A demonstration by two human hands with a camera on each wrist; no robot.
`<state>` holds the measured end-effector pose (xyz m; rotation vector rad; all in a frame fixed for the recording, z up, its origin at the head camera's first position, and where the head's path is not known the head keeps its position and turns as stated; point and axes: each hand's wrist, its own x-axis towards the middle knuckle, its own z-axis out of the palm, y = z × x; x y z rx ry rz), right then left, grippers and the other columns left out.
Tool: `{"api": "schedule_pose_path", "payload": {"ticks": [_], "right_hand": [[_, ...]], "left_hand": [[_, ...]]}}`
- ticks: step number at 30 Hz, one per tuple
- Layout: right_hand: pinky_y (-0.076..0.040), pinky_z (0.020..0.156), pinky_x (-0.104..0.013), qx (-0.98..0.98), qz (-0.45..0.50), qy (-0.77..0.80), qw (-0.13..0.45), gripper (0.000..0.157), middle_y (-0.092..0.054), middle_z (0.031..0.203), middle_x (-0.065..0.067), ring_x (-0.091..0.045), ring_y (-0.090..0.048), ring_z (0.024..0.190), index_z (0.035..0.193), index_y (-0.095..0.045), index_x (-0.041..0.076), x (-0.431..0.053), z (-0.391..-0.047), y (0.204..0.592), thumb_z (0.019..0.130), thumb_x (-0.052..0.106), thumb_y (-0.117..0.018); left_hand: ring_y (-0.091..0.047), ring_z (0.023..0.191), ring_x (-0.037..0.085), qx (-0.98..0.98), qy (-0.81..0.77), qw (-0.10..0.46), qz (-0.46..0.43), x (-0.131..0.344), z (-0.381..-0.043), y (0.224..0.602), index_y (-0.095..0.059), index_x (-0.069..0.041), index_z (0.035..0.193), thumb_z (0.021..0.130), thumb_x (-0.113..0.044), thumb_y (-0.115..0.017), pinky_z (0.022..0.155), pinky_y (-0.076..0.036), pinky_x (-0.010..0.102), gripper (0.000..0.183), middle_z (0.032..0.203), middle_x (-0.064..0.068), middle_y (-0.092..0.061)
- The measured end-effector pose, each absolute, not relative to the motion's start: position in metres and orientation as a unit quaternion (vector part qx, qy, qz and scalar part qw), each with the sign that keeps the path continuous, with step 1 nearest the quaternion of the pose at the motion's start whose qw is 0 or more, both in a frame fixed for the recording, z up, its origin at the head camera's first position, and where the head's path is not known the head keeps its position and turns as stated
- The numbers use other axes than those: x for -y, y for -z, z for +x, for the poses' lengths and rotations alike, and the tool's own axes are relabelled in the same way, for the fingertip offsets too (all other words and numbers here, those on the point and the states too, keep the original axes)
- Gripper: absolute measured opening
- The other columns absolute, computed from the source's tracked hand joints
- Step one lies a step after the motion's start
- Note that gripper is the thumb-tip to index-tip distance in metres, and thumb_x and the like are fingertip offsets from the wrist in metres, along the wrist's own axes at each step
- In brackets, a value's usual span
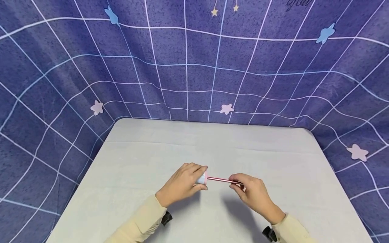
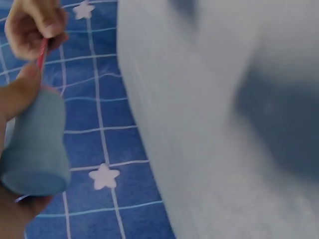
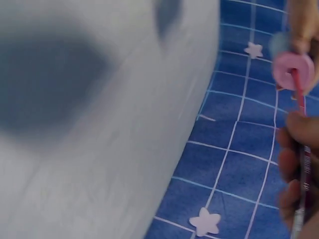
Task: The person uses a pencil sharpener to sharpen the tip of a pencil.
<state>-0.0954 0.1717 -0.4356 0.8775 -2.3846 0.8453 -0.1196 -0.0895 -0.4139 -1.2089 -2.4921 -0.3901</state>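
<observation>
My left hand grips a light blue pencil sharpener with a pink end that faces right. In the left wrist view the sharpener is a waisted, rounded body with a flat base, thumb and fingers on either side. A red striped pencil runs from its pink end to my right hand, which pinches the pencil between thumb and fingers. From the right wrist, the pencil enters the hole in the round pink face; its tip is hidden inside. Both hands are above the table.
A white cloth covers the table, with the hands' shadows falling on it. Behind and at both sides hangs a blue grid-patterned curtain with star shapes. A black wrist strap piece shows below the left sleeve, another beside the right.
</observation>
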Motion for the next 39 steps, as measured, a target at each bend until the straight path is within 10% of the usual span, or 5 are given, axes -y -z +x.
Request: {"api": "schedule_pose_path", "payload": {"ticks": [7,12,25,32,39], "right_hand": [[-0.038,0.045,-0.019,0.757,0.398,-0.149,0.496,0.028,-0.068,0.071,0.002,-0.012,-0.059,0.055,0.083,-0.073,0.006,-0.161,-0.099,0.428,0.097,0.021,-0.054],[-0.030,0.043,-0.016,0.736,0.402,-0.139,0.527,0.029,-0.066,0.066,0.002,-0.010,-0.054,0.049,0.078,-0.073,0.006,-0.157,-0.096,0.423,0.096,0.020,-0.056],[-0.033,0.041,-0.013,0.874,0.235,-0.404,0.131,0.005,-0.067,0.066,0.009,0.007,-0.039,0.048,0.080,-0.074,0.017,-0.169,-0.080,0.419,0.078,0.013,-0.076],[-0.028,0.040,-0.016,0.801,0.169,-0.547,-0.175,0.013,-0.063,0.060,-0.015,0.001,-0.039,0.045,0.083,-0.071,-0.005,-0.182,-0.090,0.414,0.086,0.006,-0.066],[-0.037,0.044,-0.018,0.836,0.207,-0.484,-0.153,0.008,-0.065,0.064,-0.004,0.001,-0.048,0.051,0.084,-0.071,0.005,-0.181,-0.091,0.420,0.085,0.013,-0.069]], "left_hand": [[-0.058,0.084,0.009,0.885,0.270,-0.050,-0.376,0.096,-0.126,0.397,-0.061,-0.002,0.123,0.084,-0.037,-0.070,0.076,-0.050,0.024,0.053,0.100,0.002,-0.067],[-0.055,0.081,0.008,0.871,0.306,-0.078,-0.375,0.096,-0.123,0.396,-0.062,-0.002,0.120,0.084,-0.033,-0.071,0.073,-0.049,0.021,0.048,0.097,0.000,-0.065],[-0.061,0.095,0.017,0.838,0.149,0.244,-0.464,0.083,-0.104,0.416,-0.063,0.001,0.115,0.079,-0.041,-0.068,0.089,-0.050,0.029,0.056,0.106,0.007,-0.066],[-0.062,0.094,0.017,0.810,0.119,0.304,-0.487,0.077,-0.096,0.426,-0.066,0.002,0.112,0.077,-0.039,-0.072,0.089,-0.050,0.028,0.054,0.104,0.008,-0.067],[-0.062,0.094,0.014,0.836,0.158,0.261,-0.455,0.082,-0.090,0.436,-0.065,-0.002,0.115,0.078,-0.043,-0.070,0.088,-0.050,0.028,0.056,0.106,0.004,-0.067]]}}
